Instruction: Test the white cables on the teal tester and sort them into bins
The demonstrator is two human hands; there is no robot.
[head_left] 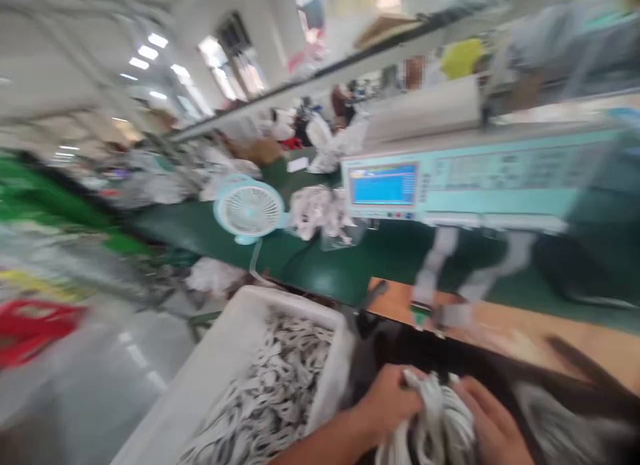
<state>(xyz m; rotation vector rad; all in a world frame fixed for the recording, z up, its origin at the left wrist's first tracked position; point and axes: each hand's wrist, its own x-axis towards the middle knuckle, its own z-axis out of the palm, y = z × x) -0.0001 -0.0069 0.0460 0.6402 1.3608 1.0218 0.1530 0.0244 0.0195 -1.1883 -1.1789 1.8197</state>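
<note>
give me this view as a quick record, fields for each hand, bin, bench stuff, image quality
left hand: left hand gripping a bundle of pale cords
right hand: right hand on the bundle's other side
bin: white bin, holding many looped pale cords
bench: green work surface with a light-blue fan and, right of it in the picture, a teal-and-white device
device screen: lit blue; text unreadable
image quality: blurred, especially toward the edges
</note>
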